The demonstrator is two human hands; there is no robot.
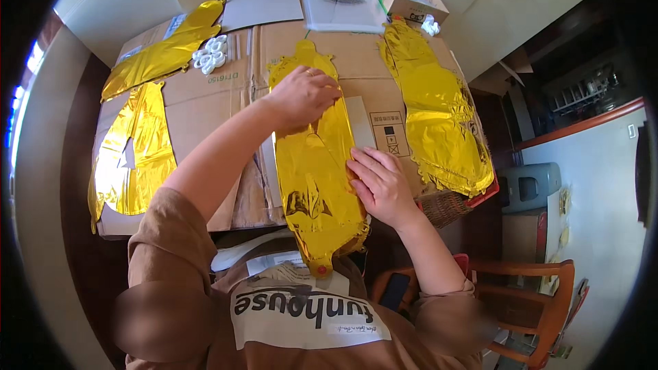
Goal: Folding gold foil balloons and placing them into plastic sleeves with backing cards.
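Note:
A flat gold foil balloon [317, 164] lies lengthwise in front of me, its far end on the cardboard-covered table and its near end hanging over the front edge toward my shirt. My left hand [305, 98] rests on its far part, the fingers bent and pressed together against the foil; the fingertips are partly hidden. Along the balloon's right edge lies my right hand [379, 183], fingers stretched out and holding nothing. A small red spot shows at the balloon's near tip. Beneath it, a pale flat sheet [359, 123] sticks out on the right.
More gold foil balloons lie to the right [442, 120], at the far left [164, 48] and at the near left [137, 157]. White ring-shaped coils [210, 55] sit on the cardboard [219, 106]. An open box [411, 1] stands at the back. A wooden chair [528, 301] is at lower right.

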